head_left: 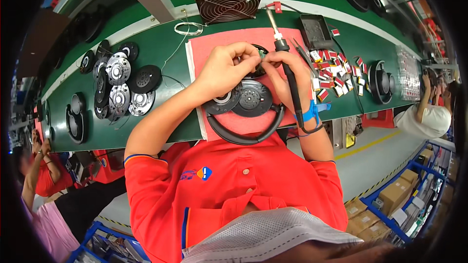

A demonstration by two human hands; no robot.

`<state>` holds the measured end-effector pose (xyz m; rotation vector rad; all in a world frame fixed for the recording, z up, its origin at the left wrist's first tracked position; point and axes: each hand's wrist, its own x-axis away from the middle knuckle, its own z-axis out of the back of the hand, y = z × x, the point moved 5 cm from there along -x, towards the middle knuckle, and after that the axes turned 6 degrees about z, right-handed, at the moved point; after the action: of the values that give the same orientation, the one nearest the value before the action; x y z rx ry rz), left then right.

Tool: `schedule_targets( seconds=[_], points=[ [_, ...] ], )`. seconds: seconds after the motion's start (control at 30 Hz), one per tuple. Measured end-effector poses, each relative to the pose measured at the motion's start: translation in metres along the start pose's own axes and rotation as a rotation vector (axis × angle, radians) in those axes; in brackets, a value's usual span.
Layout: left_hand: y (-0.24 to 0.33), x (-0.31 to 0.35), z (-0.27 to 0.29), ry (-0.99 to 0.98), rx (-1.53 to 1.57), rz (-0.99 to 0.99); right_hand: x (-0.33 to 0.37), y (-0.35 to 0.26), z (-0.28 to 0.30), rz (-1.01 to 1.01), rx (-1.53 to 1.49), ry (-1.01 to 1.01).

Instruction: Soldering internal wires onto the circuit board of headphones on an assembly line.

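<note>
Both hands meet over an opened earcup with a small green circuit board (262, 53), at the middle of the pink mat. My left hand (226, 68) is closed in a pinch above it; whatever is between the fingertips is too small to make out. My right hand (292, 70) has thumb and forefinger brought together beside the left fingertips. Across that hand lies a soldering iron (287, 68), its metal tip pointing away from me. Below the hands sit round black speaker parts (251, 98) and a curved black headphone band (246, 139), partly hidden by my left hand.
Black and silver earcup parts (119, 68) are heaped at left. Several small red-and-white battery packs (336, 70) lie at right by a black tray (316, 31). A fan (228, 0) stands at the back. Headphones (381, 82) lie farther right; other people sit at both sides.
</note>
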<state>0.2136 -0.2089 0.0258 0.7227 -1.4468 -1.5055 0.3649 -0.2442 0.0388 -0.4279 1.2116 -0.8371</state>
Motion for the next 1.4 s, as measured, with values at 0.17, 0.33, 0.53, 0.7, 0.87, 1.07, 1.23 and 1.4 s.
schedule_targets(
  seconds=[0.17,0.33,0.53,0.7,0.87,1.07,1.23,1.4],
  points=[
    [-0.001,0.0,-0.003,0.039,-0.073,-0.041,0.002,0.004,0.0,0.022,0.016,-0.04],
    [0.012,0.0,0.002,0.108,-0.237,-0.265,0.0,0.003,0.003,0.002,0.019,-0.034],
    [0.022,-0.005,-0.001,0.114,-0.555,-0.517,0.009,0.004,0.011,0.024,0.097,-0.058],
    [0.002,-0.02,0.003,0.135,-0.597,-0.403,0.017,0.007,0.016,0.043,0.205,-0.119],
    [-0.006,-0.019,0.013,0.124,-0.57,-0.325,0.014,0.009,0.007,0.06,0.172,-0.131],
    [-0.012,-0.016,0.023,0.154,-0.504,-0.279,0.008,0.008,-0.007,0.06,0.14,-0.237],
    [-0.003,-0.007,0.024,0.19,-0.476,-0.321,0.004,0.001,0.0,0.109,0.221,-0.215],
    [0.016,0.012,0.019,0.208,-0.398,-0.414,0.0,-0.004,-0.008,-0.021,0.09,-0.144]
  ],
)
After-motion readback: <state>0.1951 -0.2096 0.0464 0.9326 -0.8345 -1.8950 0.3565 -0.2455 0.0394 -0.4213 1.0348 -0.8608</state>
